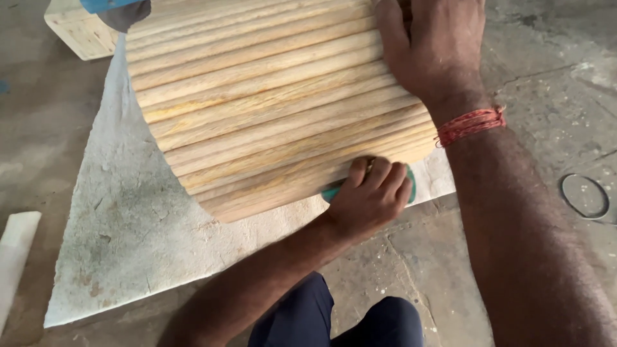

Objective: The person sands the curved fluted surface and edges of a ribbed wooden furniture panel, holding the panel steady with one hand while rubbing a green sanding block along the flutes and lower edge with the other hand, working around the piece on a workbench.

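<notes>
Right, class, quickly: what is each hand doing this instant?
Left hand: curled shut on a green pad, pressed to the ribbed wood.
Right hand: flat on the wood, holding nothing.

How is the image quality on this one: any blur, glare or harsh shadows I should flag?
Head view: soft, even daylight, no glare; the fluted wooden panel is sharp, its grooves faintly shaded; the left hand and right hand are slightly soft; the right forearm looms large at the frame edge, and the metal ring looks a bit hazy.
</notes>
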